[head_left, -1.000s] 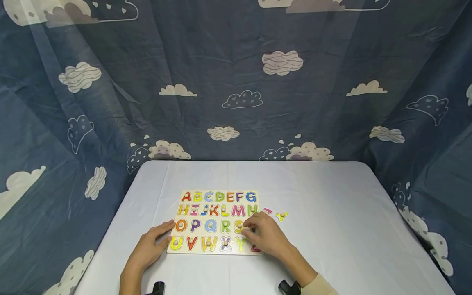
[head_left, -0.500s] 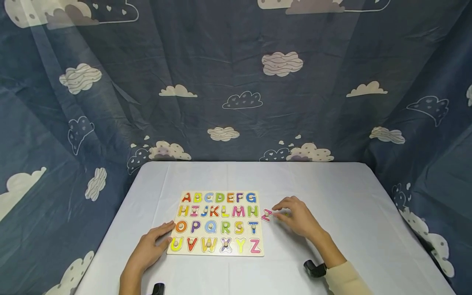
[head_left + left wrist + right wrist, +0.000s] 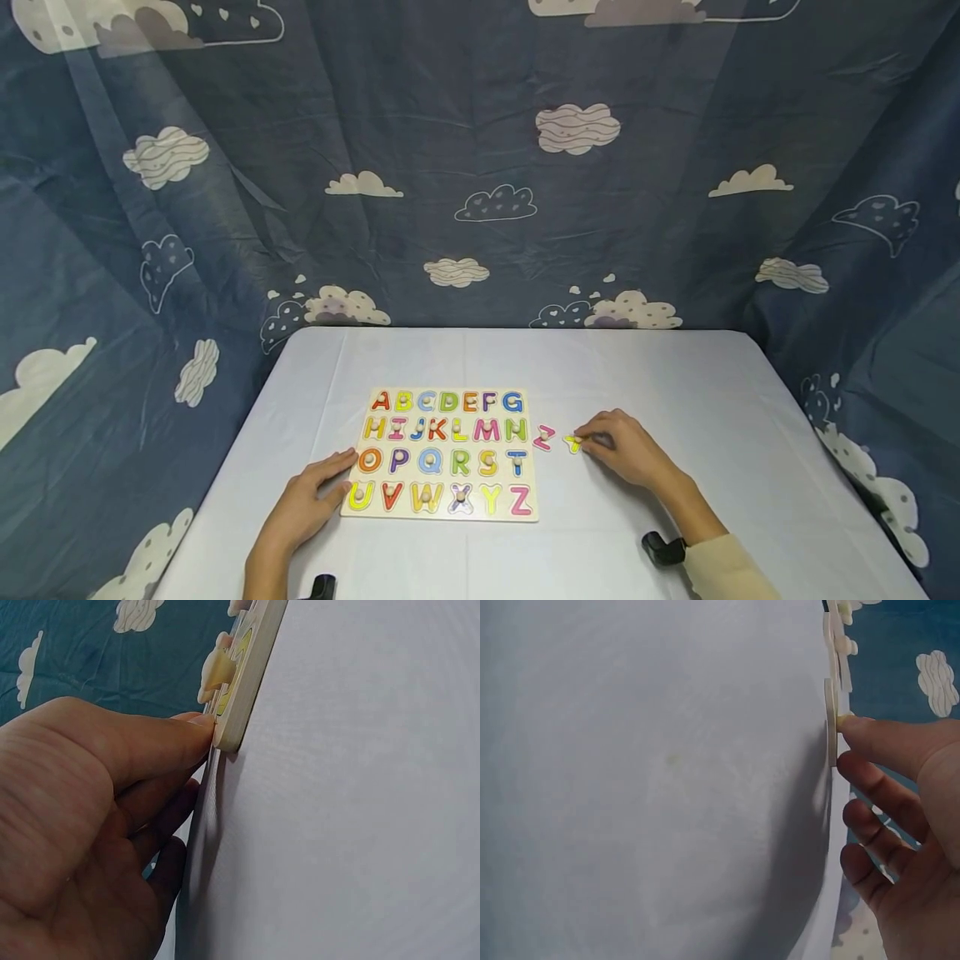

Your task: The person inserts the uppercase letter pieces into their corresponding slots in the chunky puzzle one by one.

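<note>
A wooden alphabet puzzle board (image 3: 442, 518) with colored letters lies on the table in the head view. My left hand (image 3: 303, 496) rests at its left edge, thumb and fingertips against the side; in the left wrist view the thumb touches the board's corner (image 3: 231, 739). To the right of the board, my right hand (image 3: 626, 450) pinches the knob of a yellow letter Y (image 3: 572, 445). The right wrist view shows this letter piece (image 3: 831, 724) edge-on, with the thumb at its knob. A pink letter Z (image 3: 543, 438) lies between the board and the Y.
Most letters on the board carry knobs; the yellow Y recess (image 3: 491, 499) and pink Z recess (image 3: 520, 501) show none. A white cloth covers the table (image 3: 675, 383). Behind it hangs a dark blue curtain (image 3: 420, 100) with cloud prints.
My right hand has moved from over the board's right side, past the Z, to the yellow Y, and now pinches its knob. The left hand has stayed put.
</note>
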`<action>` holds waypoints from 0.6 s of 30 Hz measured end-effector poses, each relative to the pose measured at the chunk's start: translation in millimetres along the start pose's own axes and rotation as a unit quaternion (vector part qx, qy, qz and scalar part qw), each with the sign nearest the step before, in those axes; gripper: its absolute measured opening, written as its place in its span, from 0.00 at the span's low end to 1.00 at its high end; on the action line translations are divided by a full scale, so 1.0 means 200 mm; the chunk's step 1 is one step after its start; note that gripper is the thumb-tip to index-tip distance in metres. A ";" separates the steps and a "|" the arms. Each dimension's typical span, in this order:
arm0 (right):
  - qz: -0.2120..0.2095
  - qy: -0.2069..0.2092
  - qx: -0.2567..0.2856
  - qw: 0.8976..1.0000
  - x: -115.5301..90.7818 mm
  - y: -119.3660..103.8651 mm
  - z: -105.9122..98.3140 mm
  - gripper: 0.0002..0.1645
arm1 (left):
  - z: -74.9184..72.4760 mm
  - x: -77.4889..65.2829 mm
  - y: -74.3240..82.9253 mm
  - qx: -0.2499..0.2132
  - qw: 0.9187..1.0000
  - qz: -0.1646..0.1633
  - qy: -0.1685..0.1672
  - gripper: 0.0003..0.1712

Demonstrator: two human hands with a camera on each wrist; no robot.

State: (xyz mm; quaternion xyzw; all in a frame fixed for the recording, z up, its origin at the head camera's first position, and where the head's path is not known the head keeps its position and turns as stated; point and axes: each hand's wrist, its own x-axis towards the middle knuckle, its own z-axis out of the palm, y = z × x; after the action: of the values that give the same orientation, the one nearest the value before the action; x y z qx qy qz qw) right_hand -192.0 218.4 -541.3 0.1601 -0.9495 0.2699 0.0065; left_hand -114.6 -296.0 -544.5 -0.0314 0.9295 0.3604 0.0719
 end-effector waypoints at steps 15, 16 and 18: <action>-0.023 0.012 -0.002 1.000 -0.03 0.01 0.02 0.12 | 0.00 0.00 0.00 0.000 1.000 0.006 -0.001 0.30; -0.024 0.014 -0.002 1.000 -0.04 0.01 0.02 0.11 | 0.00 0.00 0.00 0.002 1.000 0.007 -0.001 0.30; -0.021 0.020 -0.006 1.000 -0.05 0.00 0.03 0.10 | 0.00 0.00 0.00 0.003 1.000 0.009 0.000 0.30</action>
State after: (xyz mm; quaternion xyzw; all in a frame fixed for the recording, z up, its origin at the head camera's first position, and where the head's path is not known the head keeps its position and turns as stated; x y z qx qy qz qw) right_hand -183.1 218.4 -547.0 0.1750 -0.9472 0.2669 0.0321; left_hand -114.4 -295.8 -544.2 -0.0227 0.9309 0.3581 0.0689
